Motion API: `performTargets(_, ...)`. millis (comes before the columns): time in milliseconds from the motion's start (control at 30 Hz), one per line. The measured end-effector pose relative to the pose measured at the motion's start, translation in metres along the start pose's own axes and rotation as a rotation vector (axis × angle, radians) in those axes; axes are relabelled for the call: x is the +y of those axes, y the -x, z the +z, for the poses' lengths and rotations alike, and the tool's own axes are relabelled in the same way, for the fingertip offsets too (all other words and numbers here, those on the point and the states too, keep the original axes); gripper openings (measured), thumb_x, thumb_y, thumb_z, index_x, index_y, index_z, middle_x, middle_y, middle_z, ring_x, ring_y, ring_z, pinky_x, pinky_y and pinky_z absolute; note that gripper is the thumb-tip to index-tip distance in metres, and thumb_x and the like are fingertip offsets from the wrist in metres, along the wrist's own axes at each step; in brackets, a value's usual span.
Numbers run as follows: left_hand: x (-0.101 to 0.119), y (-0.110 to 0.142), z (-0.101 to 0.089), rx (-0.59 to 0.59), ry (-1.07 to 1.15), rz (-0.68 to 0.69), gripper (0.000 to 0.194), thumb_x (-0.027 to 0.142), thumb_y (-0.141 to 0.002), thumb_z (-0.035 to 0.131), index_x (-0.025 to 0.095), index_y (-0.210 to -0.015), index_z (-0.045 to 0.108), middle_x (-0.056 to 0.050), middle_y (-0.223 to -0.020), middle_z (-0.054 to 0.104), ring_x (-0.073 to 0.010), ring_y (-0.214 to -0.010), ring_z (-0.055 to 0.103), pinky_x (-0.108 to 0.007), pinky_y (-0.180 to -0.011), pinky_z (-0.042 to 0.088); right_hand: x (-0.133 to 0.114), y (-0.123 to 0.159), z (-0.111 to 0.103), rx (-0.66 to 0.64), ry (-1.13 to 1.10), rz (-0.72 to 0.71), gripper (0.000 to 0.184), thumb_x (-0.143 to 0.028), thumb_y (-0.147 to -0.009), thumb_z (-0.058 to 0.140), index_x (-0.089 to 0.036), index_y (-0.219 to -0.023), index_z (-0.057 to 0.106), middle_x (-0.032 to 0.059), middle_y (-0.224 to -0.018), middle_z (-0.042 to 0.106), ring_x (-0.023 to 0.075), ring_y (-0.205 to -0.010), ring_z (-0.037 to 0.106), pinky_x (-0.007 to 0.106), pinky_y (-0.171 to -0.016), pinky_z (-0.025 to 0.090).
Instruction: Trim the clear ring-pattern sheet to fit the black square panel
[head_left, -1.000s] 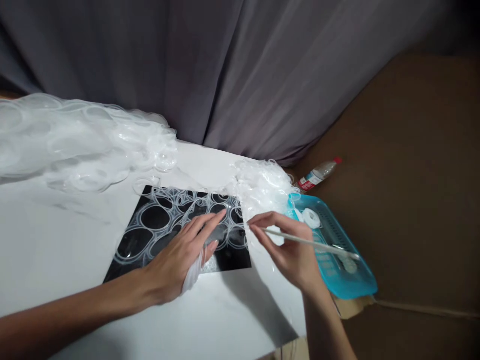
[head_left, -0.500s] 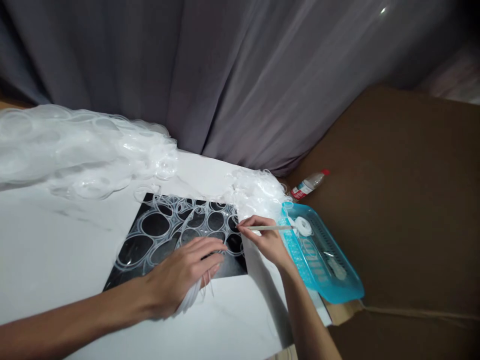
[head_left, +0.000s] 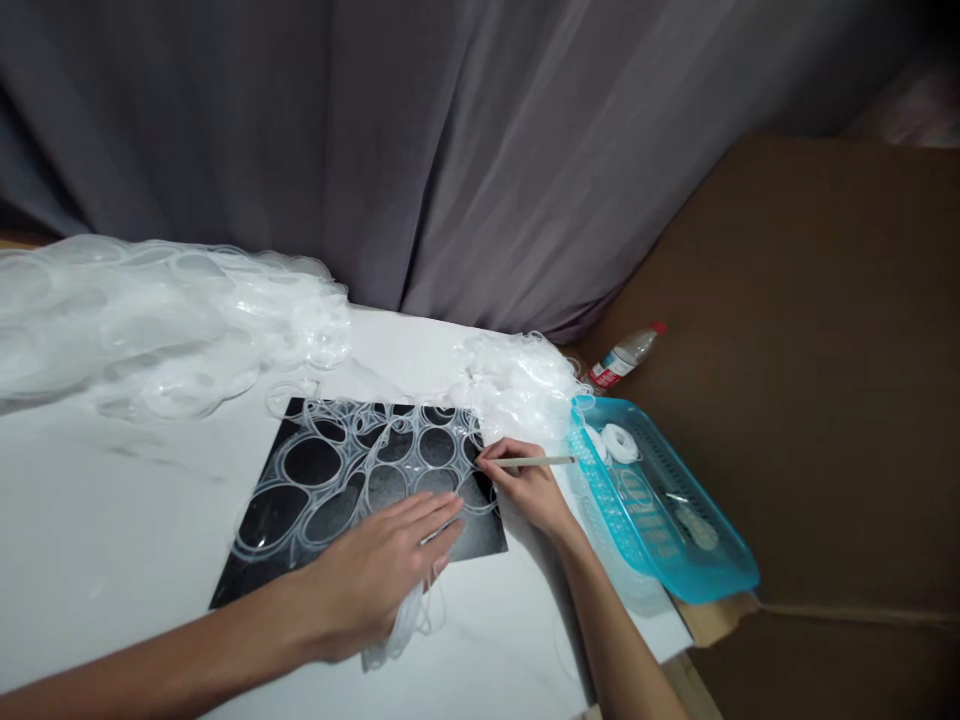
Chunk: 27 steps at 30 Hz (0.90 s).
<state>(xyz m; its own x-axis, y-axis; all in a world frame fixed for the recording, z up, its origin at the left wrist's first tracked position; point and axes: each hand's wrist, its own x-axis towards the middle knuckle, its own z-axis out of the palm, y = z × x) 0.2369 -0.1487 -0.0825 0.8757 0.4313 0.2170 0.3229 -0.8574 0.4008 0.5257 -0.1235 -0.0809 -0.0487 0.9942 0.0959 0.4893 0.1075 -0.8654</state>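
A black sheet (head_left: 300,500) lies on the white table (head_left: 112,520), covered with a web of clear plastic rings (head_left: 360,455). My left hand (head_left: 382,570) rests flat on the sheet's near right corner, fingers stretched, with a bunch of clear plastic strands (head_left: 405,620) under the palm. My right hand (head_left: 525,485) pinches a thin pale stick (head_left: 536,461) at the sheet's right edge; the stick points right toward the tray.
A turquoise plastic tray (head_left: 712,570) with white bits in it hangs over the table's right edge. Heaps of clear plastic rings (head_left: 150,310) fill the back left, another heap (head_left: 517,385) sits behind the tray. A small bottle (head_left: 622,355) lies on brown cardboard (head_left: 825,400). Grey curtain behind.
My right hand moved left from above the tray to the sheet's right edge, bringing the stick. My left hand slid toward the sheet's near corner.
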Motion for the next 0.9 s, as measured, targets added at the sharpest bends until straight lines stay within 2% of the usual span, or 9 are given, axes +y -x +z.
performTargets(167, -0.001, 0.000, 0.000, 0.023, 0.021, -0.002, 0.046, 0.022, -0.117, 0.043, 0.016, -0.159, 0.059, -0.015, -0.171, 0.054, -0.0255, -0.165, 0.045, -0.049, -0.136, 0.040, -0.003, 0.002, 0.003, -0.002, 0.008, -0.050, 0.026, -0.042, -0.098, 0.079, -0.022, -0.083, 0.078, 0.0068, -0.093, 0.081, 0.0229, -0.082, 0.071, 0.035, -0.077, 0.055)
performTargets(333, 0.000, 0.000, -0.003, 0.020, 0.022, 0.006, 0.044, 0.024, -0.117, 0.043, 0.015, -0.156, 0.062, -0.016, -0.170, 0.055, -0.0268, -0.165, 0.044, -0.049, -0.136, 0.039, -0.005, 0.004, 0.001, 0.003, 0.006, -0.012, 0.025, -0.043, -0.099, 0.078, -0.021, -0.086, 0.078, 0.0075, -0.095, 0.082, 0.0235, -0.085, 0.072, 0.035, -0.078, 0.055)
performTargets(533, 0.001, 0.001, -0.003, -0.008, -0.001, -0.007, 0.047, 0.024, -0.118, 0.041, 0.016, -0.161, 0.057, -0.015, -0.172, 0.053, -0.0267, -0.165, 0.044, -0.049, -0.135, 0.041, -0.003, 0.004, 0.000, -0.026, 0.004, -0.023, 0.025, -0.040, -0.101, 0.076, -0.021, -0.085, 0.077, 0.0067, -0.096, 0.081, 0.0227, -0.085, 0.071, 0.034, -0.079, 0.055)
performTargets(667, 0.001, 0.001, -0.003, -0.021, -0.013, -0.012, 0.049, 0.023, -0.118, 0.040, 0.015, -0.164, 0.055, -0.015, -0.174, 0.051, -0.0267, -0.166, 0.043, -0.049, -0.135, 0.041, -0.004, 0.007, 0.002, -0.009, 0.115, -0.133, 0.022, -0.038, -0.103, 0.074, -0.023, -0.089, 0.077, 0.0078, -0.099, 0.080, 0.0250, -0.089, 0.073, 0.038, -0.083, 0.058)
performTargets(800, 0.002, -0.001, -0.001, -0.001, -0.016, -0.013, 0.049, 0.020, -0.117, 0.040, 0.013, -0.162, 0.057, -0.016, -0.172, 0.053, -0.0261, -0.165, 0.045, -0.048, -0.136, 0.040, 0.001, 0.011, 0.004, -0.019, 0.298, -0.277, 0.016, -0.033, -0.108, 0.065, -0.026, -0.102, 0.078, 0.0100, -0.110, 0.079, 0.0288, -0.099, 0.075, 0.043, -0.089, 0.060)
performTargets(900, 0.000, -0.002, 0.000, 0.014, 0.017, 0.005, 0.049, 0.020, -0.115, 0.043, 0.014, -0.162, 0.057, -0.015, -0.171, 0.054, -0.0255, -0.163, 0.047, -0.048, -0.135, 0.041, 0.005, 0.009, 0.005, 0.020, 0.373, -0.327, 0.018, -0.029, -0.110, 0.059, -0.027, -0.112, 0.076, 0.0113, -0.113, 0.078, 0.0292, -0.099, 0.075, 0.042, -0.088, 0.060)
